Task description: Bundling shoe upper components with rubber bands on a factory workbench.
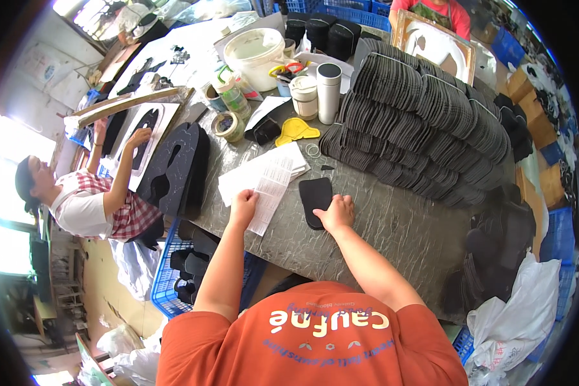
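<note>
The pad (314,193) lies on the bench (392,241). Left of the pad — paper sheets (269,193); behind it, a tumbler (329,96); farther back and left, a bucket (254,72). Stacked pads (405,122) stand behind and right of it — a basket (163,280) left, beyond the bench's edge.

A flat, matte-black, rounded piece (313,195) is laid with its long side pointing away from the wearer. To its left, white printed sheets (271,185) are overlapped at angles.
</note>
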Demonstrator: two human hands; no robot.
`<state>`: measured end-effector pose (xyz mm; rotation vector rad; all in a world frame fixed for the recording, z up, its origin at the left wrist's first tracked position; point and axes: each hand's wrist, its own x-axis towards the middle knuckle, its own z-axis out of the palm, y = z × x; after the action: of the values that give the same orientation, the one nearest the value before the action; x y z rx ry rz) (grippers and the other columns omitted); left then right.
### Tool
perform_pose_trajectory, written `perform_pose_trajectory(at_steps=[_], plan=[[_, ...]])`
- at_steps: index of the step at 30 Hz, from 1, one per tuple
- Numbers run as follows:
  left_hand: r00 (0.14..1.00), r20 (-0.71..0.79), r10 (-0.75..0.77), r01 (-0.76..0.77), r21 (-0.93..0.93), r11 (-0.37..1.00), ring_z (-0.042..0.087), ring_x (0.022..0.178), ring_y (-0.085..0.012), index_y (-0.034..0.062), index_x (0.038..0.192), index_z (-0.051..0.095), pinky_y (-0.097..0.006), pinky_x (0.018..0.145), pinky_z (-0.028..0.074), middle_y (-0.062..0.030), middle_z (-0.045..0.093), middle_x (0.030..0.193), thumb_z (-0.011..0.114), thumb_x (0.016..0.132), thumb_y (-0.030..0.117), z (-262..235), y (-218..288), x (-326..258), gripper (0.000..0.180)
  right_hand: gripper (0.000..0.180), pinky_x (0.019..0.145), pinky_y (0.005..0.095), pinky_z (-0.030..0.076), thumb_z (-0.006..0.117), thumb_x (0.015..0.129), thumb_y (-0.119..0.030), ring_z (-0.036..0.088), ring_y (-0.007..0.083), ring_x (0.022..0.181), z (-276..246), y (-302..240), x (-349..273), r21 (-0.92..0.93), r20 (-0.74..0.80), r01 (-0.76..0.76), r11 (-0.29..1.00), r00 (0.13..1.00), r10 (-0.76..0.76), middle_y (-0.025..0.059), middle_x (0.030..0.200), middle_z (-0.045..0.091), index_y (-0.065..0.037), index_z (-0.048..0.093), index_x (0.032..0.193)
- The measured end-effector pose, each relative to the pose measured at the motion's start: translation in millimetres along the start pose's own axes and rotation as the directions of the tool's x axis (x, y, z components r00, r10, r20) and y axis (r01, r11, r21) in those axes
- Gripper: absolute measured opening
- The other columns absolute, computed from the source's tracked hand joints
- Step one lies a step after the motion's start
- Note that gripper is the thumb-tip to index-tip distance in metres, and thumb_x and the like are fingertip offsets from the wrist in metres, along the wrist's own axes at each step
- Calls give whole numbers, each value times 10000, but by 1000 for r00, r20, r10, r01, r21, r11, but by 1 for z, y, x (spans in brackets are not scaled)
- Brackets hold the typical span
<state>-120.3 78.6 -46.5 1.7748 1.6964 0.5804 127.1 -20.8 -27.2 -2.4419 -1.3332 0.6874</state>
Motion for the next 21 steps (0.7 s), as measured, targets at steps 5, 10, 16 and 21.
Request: perform_pose_trajectory(at_steps=[5,10,16,21], plan=[[914,368,-168,344,-487,803,463,559,-43,35,815,644,-225,508,362,40,562,638,642,834,130,-14,22,-30,96,511,785,420,507,806,648,-175,625,360,868,15,18,0,278,28,31,960,999,-40,214,919,616,10,466,981],[823,568,13,105,-174,979,447,545,-70,6,770,635,-271,495,369,27,521,610,636,820,173,-12,65,-46,174,486,744,349,497,788,618,-81,612,233,843,-42,115,-55,542,134,-120,832,989,56,168,916,611,8,466,971],[910,324,259,-315,136,939,596,865,-297,-32,1033,611,-381,782,469,-195,603,975,643,765,75,28,47,-32,290,494,793,401,476,776,700,-255,587,340,918,-46,180,-101,483,-220,-39,875,962,164,191,986,594,-33,500,1045],[794,228,563,-607,266,748,505,1057,-365,-16,1126,559,-445,954,376,-196,557,1100,660,769,92,69,94,-21,386,492,891,483,360,763,650,-191,444,367,1083,-141,251,-160,88,-815,-377,922,505,284,139,1133,506,-98,495,1052]])
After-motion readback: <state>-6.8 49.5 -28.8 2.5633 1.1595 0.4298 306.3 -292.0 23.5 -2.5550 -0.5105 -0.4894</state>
